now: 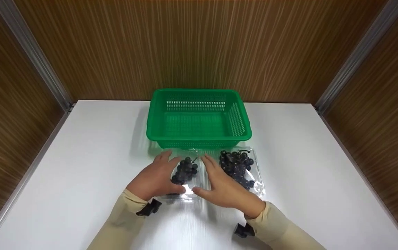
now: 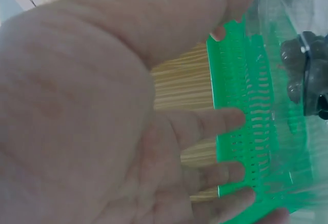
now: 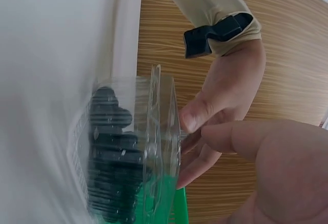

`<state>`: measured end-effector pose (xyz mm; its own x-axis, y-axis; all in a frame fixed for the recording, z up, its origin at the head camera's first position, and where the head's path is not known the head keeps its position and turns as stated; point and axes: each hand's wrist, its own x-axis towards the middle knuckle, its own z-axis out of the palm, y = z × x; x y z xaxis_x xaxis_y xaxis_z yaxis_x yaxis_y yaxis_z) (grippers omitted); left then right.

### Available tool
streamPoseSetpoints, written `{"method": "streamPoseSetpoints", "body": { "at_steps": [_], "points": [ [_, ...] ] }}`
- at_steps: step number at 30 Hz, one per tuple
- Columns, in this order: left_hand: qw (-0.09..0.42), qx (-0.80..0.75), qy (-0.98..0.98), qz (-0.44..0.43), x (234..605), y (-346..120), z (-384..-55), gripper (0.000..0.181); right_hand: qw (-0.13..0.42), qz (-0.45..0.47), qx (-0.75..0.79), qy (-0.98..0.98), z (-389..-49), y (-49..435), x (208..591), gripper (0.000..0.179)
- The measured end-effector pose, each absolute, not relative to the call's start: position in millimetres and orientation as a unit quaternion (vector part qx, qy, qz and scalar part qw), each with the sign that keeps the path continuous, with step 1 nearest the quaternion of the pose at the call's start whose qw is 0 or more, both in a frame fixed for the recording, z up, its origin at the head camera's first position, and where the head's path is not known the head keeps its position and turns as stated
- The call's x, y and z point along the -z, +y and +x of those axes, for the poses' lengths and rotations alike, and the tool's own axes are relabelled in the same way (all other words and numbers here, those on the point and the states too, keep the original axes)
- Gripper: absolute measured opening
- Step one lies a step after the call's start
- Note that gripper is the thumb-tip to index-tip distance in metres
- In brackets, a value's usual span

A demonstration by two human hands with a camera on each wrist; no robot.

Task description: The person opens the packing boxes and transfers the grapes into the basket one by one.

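Note:
Two clear plastic clamshell boxes of dark grapes lie side by side on the white table. Over the left side of the left box is my left hand, its fingers spread and thumb reaching across the lid. Its grapes show between my hands. My right hand hovers between the boxes, fingers extended toward the left box's right side; whether it touches cannot be told. The right box holds a larger-looking bunch of grapes, partly behind my right hand. In the left wrist view, the left fingers look straight.
Directly behind the boxes stands a green plastic basket with slotted walls and nothing inside. The white table is bounded by wood-grain panels at the back and both sides.

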<state>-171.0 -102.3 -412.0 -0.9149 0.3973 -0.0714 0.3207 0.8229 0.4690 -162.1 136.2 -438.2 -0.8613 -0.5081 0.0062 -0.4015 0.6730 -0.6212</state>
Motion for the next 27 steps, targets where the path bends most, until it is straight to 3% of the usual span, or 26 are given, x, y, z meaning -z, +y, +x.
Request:
{"method": "streamPoseSetpoints", "body": {
  "at_steps": [11,16,21,27],
  "points": [
    [0.092,-0.222,0.949,0.202,418.6,-97.7,-172.1,0.088,0.137,-0.223,0.252,0.932,-163.0,143.3,435.2,0.102],
    [0.099,-0.230,0.945,0.209,415.8,-98.4,-169.7,0.099,0.163,-0.223,0.239,0.931,-158.6,142.3,432.3,0.108],
    [0.110,-0.239,0.941,0.213,415.2,-98.2,-167.8,0.103,0.164,-0.222,0.228,0.934,-156.8,141.8,431.2,0.115],
    [0.109,-0.233,0.942,0.216,417.8,-97.4,-168.2,0.100,0.152,-0.208,0.211,0.943,-159.6,141.2,434.4,0.106]
  ]
}}
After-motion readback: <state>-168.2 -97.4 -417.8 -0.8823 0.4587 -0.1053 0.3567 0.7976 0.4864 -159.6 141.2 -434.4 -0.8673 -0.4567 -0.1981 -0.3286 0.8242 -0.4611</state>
